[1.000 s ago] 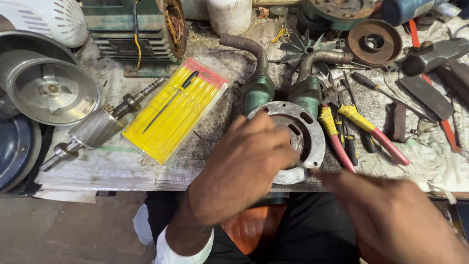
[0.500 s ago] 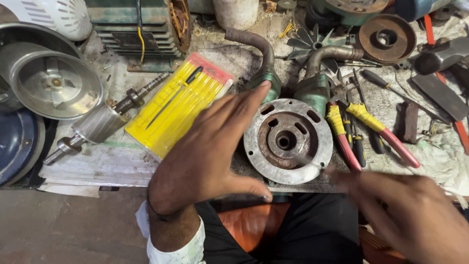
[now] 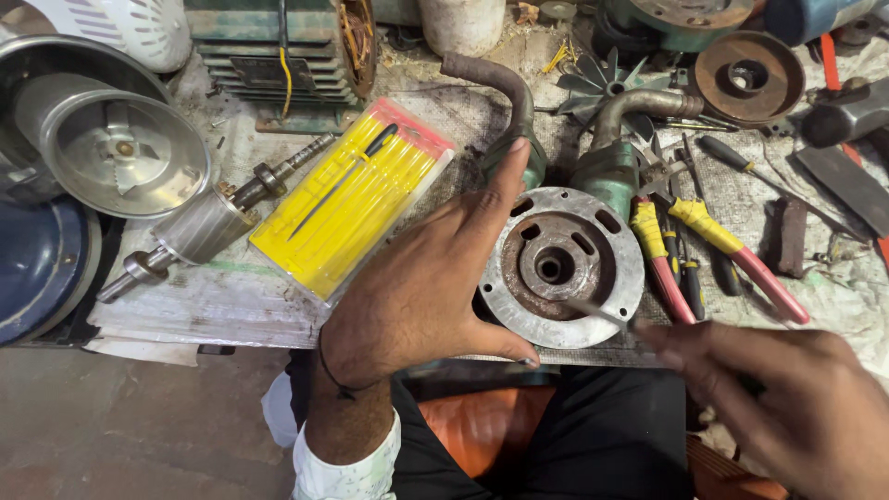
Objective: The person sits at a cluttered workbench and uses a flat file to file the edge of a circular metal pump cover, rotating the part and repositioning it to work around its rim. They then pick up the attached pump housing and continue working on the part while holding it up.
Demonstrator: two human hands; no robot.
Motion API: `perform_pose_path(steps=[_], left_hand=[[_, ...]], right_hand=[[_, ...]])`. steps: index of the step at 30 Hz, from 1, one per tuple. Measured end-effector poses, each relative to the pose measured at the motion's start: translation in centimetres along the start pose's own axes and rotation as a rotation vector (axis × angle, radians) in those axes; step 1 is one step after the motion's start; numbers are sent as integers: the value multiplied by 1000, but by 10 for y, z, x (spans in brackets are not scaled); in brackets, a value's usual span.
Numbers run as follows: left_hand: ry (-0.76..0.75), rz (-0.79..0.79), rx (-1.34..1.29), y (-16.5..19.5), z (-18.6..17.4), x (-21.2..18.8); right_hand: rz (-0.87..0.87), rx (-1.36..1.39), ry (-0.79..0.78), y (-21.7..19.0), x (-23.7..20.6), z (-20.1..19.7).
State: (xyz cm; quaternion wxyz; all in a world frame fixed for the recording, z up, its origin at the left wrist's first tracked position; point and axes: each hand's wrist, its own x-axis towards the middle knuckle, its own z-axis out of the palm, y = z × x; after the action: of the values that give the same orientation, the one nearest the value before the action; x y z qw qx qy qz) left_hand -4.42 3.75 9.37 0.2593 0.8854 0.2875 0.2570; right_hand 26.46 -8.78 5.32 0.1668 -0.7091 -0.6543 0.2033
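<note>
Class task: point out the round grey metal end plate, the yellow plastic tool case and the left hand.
Round grey metal end plate [image 3: 607, 255], head view, bare right rim.
Yellow plastic tool case [image 3: 356, 199], head view, middle.
Left hand [image 3: 421, 287], head view, back.

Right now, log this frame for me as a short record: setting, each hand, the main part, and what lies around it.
setting: cluttered workbench seen from above
left hand: open, fingers spread, resting against the left edge of the round metal cover
right hand: pinching a thin metal tool, its tip over the cover's lower right rim
cover: grey disc with rusty centre hub and hole, lying flat
left of it: yellow tool packet, motor shaft
right of it: pliers with red and yellow handles
</note>
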Motion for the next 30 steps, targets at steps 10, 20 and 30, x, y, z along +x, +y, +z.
perform_pose_path(steps=[10,20,30], left_hand=[[-9,-25,17,1,0,1],[-8,-31,20,0,1,1],[13,28,25,-1,1,0]], right_hand=[[-87,104,26,3,7,-1],[-225,170,13,1,10,-5],[51,104,-65,-16,14,-10]])
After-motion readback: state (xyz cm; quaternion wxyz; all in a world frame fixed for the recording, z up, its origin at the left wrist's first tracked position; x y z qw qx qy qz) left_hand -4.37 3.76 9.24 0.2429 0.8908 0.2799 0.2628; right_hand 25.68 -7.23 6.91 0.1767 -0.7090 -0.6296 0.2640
